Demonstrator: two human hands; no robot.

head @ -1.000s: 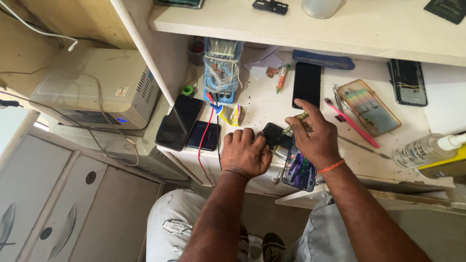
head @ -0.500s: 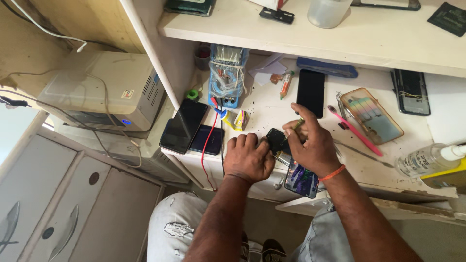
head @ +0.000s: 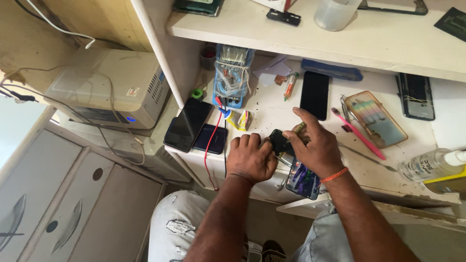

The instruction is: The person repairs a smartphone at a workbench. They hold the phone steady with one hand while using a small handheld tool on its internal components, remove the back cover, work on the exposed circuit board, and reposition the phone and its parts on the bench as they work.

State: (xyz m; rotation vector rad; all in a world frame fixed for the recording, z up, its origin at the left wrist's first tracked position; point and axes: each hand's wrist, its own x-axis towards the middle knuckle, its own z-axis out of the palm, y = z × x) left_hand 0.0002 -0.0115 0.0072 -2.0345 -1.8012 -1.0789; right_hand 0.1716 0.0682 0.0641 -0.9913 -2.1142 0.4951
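Still mid-job: left hand clamping small black device on surface, right hand pinching brass-tipped tool against it, nothing reassembled.

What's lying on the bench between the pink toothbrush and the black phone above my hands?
Head view: metal tweezers lie between the black phone and the pink toothbrush, close beside the toothbrush head.

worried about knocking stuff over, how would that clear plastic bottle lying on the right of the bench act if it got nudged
The clear bottle lies on its side near the bench edge, so it would probably roll rather than tip. It looks like thin plastic, so likely light and easy to shift. Its smooth wall may be a bit slippery to grip.
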